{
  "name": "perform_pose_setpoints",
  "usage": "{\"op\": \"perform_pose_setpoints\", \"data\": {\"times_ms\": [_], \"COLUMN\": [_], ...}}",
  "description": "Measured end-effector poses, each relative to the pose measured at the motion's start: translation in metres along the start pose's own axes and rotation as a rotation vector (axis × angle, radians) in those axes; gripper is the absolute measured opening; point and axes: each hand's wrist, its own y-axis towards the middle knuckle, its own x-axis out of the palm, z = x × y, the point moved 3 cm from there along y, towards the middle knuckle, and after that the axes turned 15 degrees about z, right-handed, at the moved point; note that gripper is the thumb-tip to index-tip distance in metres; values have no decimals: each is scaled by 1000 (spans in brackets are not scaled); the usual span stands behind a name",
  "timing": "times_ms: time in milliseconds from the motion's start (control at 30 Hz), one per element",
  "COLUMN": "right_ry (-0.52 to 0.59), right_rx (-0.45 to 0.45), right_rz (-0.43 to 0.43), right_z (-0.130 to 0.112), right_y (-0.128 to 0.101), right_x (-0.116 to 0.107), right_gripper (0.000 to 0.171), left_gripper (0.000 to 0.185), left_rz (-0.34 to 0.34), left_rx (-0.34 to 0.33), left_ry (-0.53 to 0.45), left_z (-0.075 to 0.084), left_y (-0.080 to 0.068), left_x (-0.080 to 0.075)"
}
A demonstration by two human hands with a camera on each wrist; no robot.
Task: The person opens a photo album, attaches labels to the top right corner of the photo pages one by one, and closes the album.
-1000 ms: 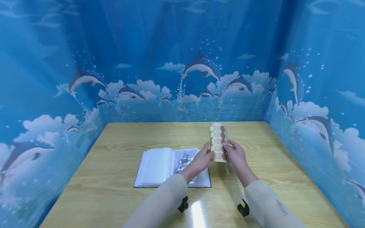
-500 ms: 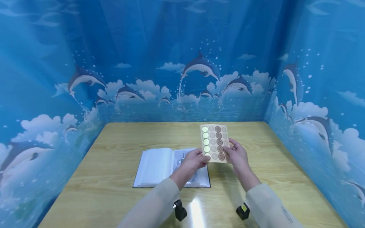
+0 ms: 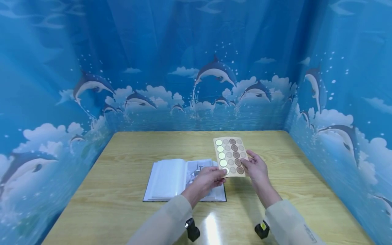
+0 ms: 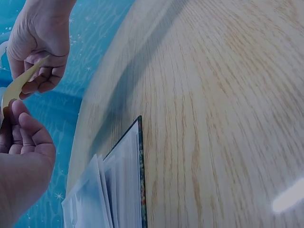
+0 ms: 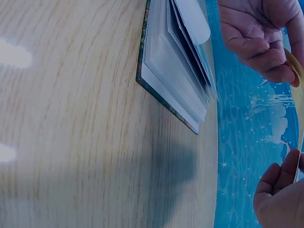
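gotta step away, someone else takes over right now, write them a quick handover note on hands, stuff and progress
Left hand: pinches the lower left corner of the sticker sheet.
Right hand: holds the sheet's lower right edge.
The sheet is held flat, above the wooden table, facing the person; it bears rows of round stickers.
An open album lies on the table under the left hand.
Done: sheet picked up and held in both hands.
Left: no sticker looks peeled; none seen placed in the album.

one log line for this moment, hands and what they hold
left hand: pinches sticker sheet bottom corner | right hand: holds sheet's right edge | sheet: above table | open book: flat on table
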Motion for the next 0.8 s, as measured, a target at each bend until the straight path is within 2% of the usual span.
{"op": "perform_pose_setpoints", "data": {"times_ms": [433, 667, 733, 800], "right_ry": [-21, -17, -70, -182], "right_rx": [-11, -25, -60, -175], "right_rz": [22, 21, 14, 10], "right_z": [1, 3, 3, 2], "right_y": [-5, -5, -6, -9], "right_x": [0, -1, -2, -4], "right_gripper": [62, 61, 60, 56], "left_gripper": [7, 14, 17, 19], "left_rz": [14, 20, 22, 26], "left_rx": [-16, 1, 13, 39], "left_ry": [-6, 1, 11, 18], "left_z": [-1, -3, -3, -2], "left_y": [-2, -2, -2, -1], "left_x": [0, 1, 2, 1]}}
